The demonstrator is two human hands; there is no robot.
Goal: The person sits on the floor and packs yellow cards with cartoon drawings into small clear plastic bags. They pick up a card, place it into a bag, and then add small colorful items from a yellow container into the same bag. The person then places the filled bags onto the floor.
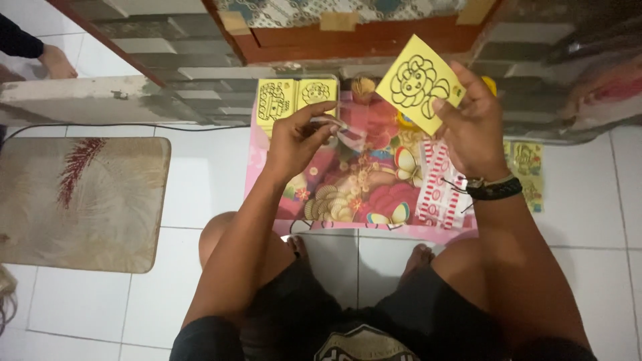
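Note:
My right hand (473,127) holds up a yellow square card (420,83) with a black line drawing of a curly-maned animal, pinched at its lower right corner. My left hand (298,137) is closed around a small thin object (336,125) with a clear glint at its tip; what it is cannot be told. Both hands hover over a low pink table (361,180) printed with flowers and butterflies. Two more yellow drawing cards (294,99) lie at the table's far left corner. A dark band is on my right wrist.
A patterned floor mat (80,200) lies on the white tiles to the left. A grey step and wooden door frame (348,40) run along the far side. Another person's foot (57,63) shows at top left. A further yellow card (527,167) lies right of the table.

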